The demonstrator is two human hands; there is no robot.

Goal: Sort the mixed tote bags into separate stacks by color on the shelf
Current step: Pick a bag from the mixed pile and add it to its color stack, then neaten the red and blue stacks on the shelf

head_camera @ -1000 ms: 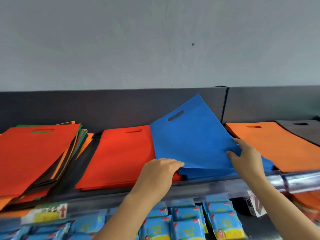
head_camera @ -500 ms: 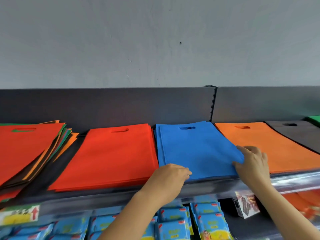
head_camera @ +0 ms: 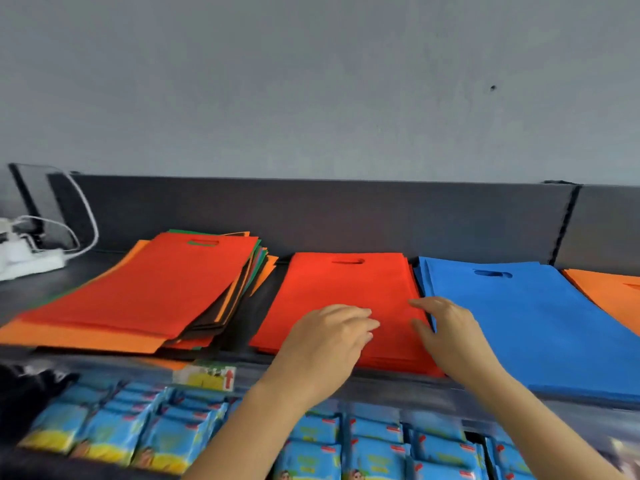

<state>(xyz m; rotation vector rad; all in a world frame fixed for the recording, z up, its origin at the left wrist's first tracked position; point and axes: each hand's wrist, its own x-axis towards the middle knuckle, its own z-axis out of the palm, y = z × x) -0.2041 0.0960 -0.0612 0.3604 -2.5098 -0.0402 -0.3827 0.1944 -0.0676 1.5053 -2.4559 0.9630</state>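
A mixed pile of tote bags (head_camera: 149, 296) lies at the left of the shelf, a red bag on top with orange, black and green edges showing below. Beside it to the right sits a red stack (head_camera: 339, 289), then a blue stack (head_camera: 526, 317), then an orange stack (head_camera: 609, 292) at the frame's right edge. My left hand (head_camera: 329, 337) hovers over the front of the red stack, fingers loosely bent and empty. My right hand (head_camera: 446, 330) sits at the seam between red and blue stacks, fingers relaxed, holding nothing.
A white power strip with cables (head_camera: 24, 254) sits at the shelf's far left. A dark back panel (head_camera: 346, 216) runs behind the stacks. Below the shelf edge hang rows of blue snack packets (head_camera: 166, 434) and a price label (head_camera: 207, 375).
The blue bag was laid flat on the blue stack and released. Both hands then moved left from the blue stack to the red stack. The view swung left, showing the mixed pile.
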